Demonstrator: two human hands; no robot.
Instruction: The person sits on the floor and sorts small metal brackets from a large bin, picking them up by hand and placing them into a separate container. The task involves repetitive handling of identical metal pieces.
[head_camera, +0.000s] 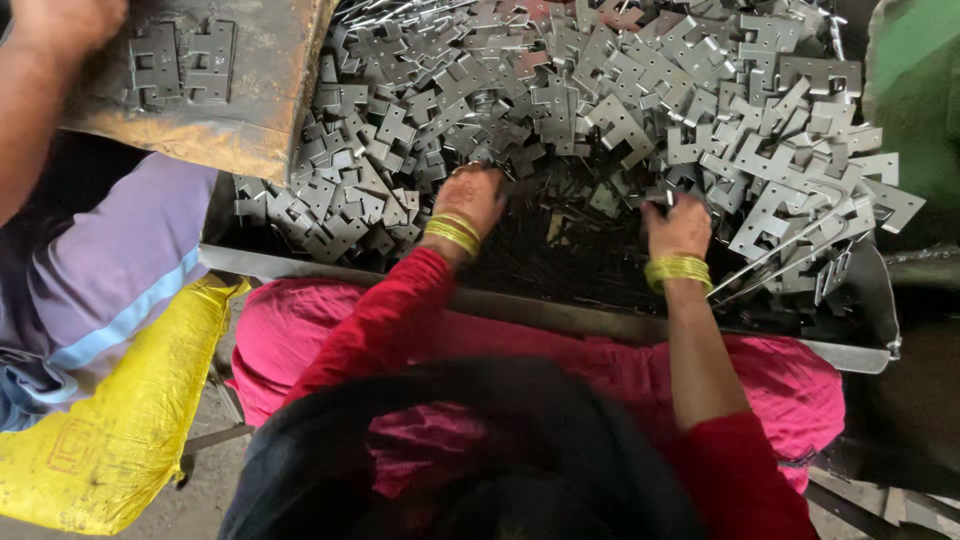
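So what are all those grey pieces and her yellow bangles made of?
The grey notched plates look like stamped sheet metal, probably steel: thin, flat, dull silvery sheen. The bangles on both wrists shine golden, perhaps metal or glass; the view leaves it open.

Heaped grey stamped metal plates (620, 110)

Stamped plates (620, 110): dull grey steel. Tray (560, 310): grey rim, black inside. Bangles (678, 270): gold-yellow, on both wrists. Sleeves (380, 320) red, lap cloth (300, 330) bright pink. Sack (110, 430): yellow, faint red print. Neighbour's shirt (110, 260): lilac with one pale blue stripe (board (250, 120) above it rusty brown-grey).
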